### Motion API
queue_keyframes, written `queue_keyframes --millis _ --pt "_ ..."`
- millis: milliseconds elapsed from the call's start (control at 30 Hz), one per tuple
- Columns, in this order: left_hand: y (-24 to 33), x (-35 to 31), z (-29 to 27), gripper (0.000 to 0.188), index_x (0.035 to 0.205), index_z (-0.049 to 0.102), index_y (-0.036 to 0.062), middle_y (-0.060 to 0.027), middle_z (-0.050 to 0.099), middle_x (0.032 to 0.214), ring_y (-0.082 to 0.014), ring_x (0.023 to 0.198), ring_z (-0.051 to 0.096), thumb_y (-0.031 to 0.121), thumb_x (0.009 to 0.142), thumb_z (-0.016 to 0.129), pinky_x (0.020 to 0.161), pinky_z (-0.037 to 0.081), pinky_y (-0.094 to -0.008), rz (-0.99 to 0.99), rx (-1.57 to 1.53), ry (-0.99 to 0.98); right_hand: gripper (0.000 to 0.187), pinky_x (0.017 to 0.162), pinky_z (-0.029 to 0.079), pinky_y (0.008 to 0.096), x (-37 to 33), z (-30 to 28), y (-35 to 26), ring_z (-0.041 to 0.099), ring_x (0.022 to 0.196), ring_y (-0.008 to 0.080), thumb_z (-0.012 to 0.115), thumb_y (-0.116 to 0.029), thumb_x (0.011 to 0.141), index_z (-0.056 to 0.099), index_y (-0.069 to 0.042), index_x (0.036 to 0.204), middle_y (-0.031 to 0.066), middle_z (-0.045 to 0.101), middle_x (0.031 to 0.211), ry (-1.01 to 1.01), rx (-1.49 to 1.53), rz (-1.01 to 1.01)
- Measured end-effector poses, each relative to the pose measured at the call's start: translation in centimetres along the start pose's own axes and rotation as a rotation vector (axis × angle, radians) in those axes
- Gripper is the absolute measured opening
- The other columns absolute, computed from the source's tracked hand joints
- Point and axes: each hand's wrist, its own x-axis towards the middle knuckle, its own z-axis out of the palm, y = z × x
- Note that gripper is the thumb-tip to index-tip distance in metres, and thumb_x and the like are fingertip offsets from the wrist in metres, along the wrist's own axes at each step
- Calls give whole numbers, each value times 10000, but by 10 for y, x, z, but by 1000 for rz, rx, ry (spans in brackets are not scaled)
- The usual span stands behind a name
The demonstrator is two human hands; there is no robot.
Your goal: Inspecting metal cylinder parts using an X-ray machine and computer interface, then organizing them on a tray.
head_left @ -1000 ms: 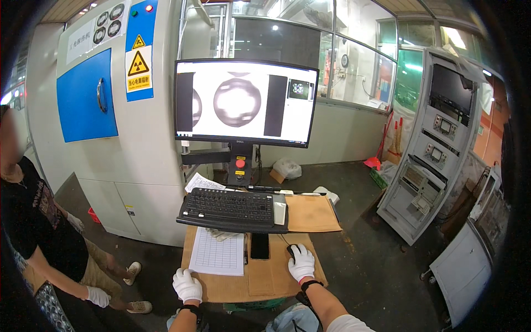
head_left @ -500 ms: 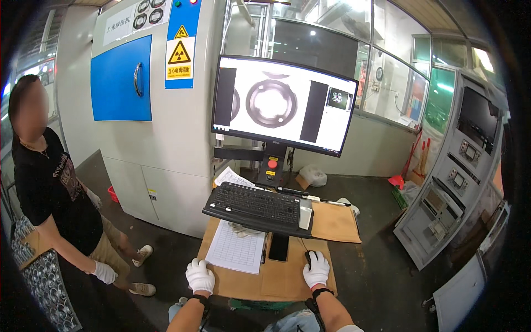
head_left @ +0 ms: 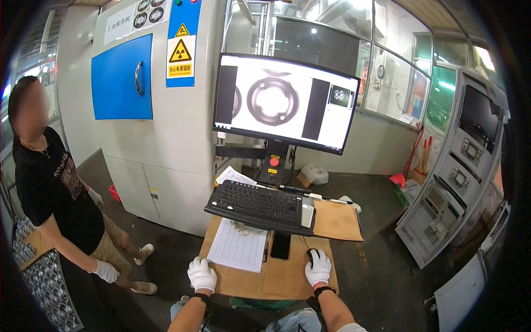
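My right hand (head_left: 318, 269), in a white glove, lies over a black computer mouse (head_left: 311, 255) on the cardboard-covered table. My left hand (head_left: 202, 275), also gloved in white, rests palm down at the table's left edge, holding nothing that shows. Beside it lies a printed grid sheet (head_left: 237, 249). A black phone (head_left: 280, 245) sits between the sheet and the mouse. Above them a black keyboard (head_left: 257, 203) stands on a raised tray, with a brown board (head_left: 336, 220) to its right. The monitor (head_left: 282, 105) behind shows a grey ring-shaped part with a bright centre.
A person (head_left: 58, 188) in a black shirt and white gloves stands at the left, near a tray of shiny metal parts (head_left: 50, 290). A large grey cabinet with a blue door (head_left: 123, 77) rises behind. At the right stands a grey control console (head_left: 442, 188).
The view has shifted very slightly. Both hands stay where they were, and the picture on the monitor looks the same.
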Motion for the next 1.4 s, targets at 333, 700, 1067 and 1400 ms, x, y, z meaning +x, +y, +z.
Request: queue_keyframes --millis 333,700,1067,1400 --pt "-1 -1 6 228 998 716 129 -97 632 1150 -339 1079 608 145 771 711 910 510 -471 20 24 30 534 986 494 558 1 -1 2 594 1164 436 689 -203 819 630 -183 1349 164 582 1404 -5 0 -1" --pt "6 3 3 263 1049 694 131 -95 615 1189 -342 1126 589 150 788 718 938 497 -479 32 6 -11 544 955 503 563 -1 -6 6 605 1126 430 700 -207 810 626 -201 1349 151 581 1382 -2 -9 12" --pt "14 3 5 199 1008 687 114 -130 623 1162 -379 1049 609 98 810 692 896 523 -494 46 -5 37 529 960 505 546 7 3 15 605 1118 419 700 -230 820 619 -190 1341 149 577 1399 25 13 -4" --pt "14 -3 18 235 1022 677 119 -118 616 1151 -360 1054 600 117 788 704 905 507 -485 60 13 41 502 895 520 535 9 -1 23 633 1024 401 693 -229 790 647 -197 1289 136 613 1334 64 -3 -40"
